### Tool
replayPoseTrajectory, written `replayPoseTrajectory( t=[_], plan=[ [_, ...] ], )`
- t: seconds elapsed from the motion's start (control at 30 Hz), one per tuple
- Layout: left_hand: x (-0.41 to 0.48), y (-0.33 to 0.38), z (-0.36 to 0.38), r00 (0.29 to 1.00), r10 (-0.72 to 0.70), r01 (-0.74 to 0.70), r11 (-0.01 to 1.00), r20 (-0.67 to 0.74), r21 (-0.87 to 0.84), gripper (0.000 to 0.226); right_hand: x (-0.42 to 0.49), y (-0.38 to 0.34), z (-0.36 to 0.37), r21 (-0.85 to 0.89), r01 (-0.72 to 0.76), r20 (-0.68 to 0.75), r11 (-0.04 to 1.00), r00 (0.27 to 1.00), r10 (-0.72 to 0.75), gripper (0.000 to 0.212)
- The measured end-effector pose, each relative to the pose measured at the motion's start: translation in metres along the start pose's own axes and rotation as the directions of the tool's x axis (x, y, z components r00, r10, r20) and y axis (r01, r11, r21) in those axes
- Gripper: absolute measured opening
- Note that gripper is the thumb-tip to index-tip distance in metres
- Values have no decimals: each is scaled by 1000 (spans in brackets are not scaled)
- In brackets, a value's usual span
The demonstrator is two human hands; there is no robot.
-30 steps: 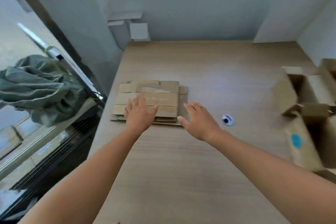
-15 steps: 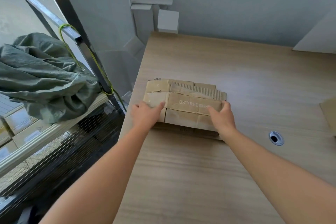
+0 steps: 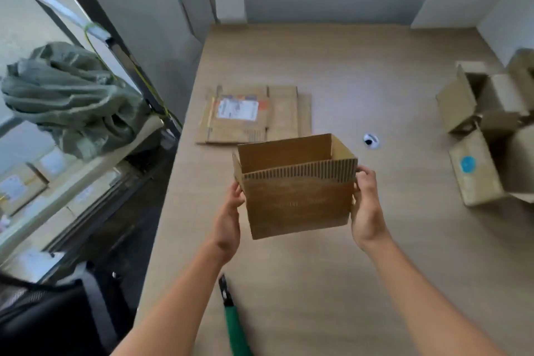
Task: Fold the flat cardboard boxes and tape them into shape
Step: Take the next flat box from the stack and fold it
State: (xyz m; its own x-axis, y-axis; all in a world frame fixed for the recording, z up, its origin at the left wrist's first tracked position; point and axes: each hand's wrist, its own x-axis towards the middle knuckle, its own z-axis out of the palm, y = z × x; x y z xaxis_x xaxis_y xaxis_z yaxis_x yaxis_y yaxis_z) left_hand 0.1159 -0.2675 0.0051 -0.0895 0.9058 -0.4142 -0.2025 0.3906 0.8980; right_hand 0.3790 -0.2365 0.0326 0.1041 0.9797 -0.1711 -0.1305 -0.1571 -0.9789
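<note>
While raised above the counter [image 3: 375, 283], half-opened cardboard box [image 3: 297, 199] pinched at both side edges by left hand [image 3: 229, 220] and right hand [image 3: 365, 211]; light, flexes easily, best held near corners.

Crumpled grey-green cloth [image 3: 72, 95] heaped at frame left. Green-handled tool with black tip [image 3: 232, 318] lies bottom centre on light wooden surface [image 3: 346, 283]. Round grommet hole [image 3: 370, 140] centre right.

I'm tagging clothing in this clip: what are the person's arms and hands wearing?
Nothing that shows. Both forearms are bare up to the frame edge, with no sleeves in view. The left hand and right hand have no gloves, and no watch, bracelet or ring is visible.
</note>
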Motion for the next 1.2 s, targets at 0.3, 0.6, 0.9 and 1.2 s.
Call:
replayPoseTrajectory(
  t=[0.3,0.6,0.9,1.2],
  plan=[
    [-122,-78,63,979,-180,180,984,92,13,75,-139,40,-126,-398,151,228,905,972,-63,56],
    [-149,-84,86,979,-191,174,965,-68,-197,67,-165,64,-146,-444,167,198,880,977,-85,25],
    [-160,-85,88,985,-130,121,989,-109,-84,15,-153,69,-136,-592,183,216,785,974,-64,82],
    [-168,-99,88,978,-190,168,960,-81,-223,24,-144,65,-144,-578,199,267,792,962,-46,97]
  ],
)
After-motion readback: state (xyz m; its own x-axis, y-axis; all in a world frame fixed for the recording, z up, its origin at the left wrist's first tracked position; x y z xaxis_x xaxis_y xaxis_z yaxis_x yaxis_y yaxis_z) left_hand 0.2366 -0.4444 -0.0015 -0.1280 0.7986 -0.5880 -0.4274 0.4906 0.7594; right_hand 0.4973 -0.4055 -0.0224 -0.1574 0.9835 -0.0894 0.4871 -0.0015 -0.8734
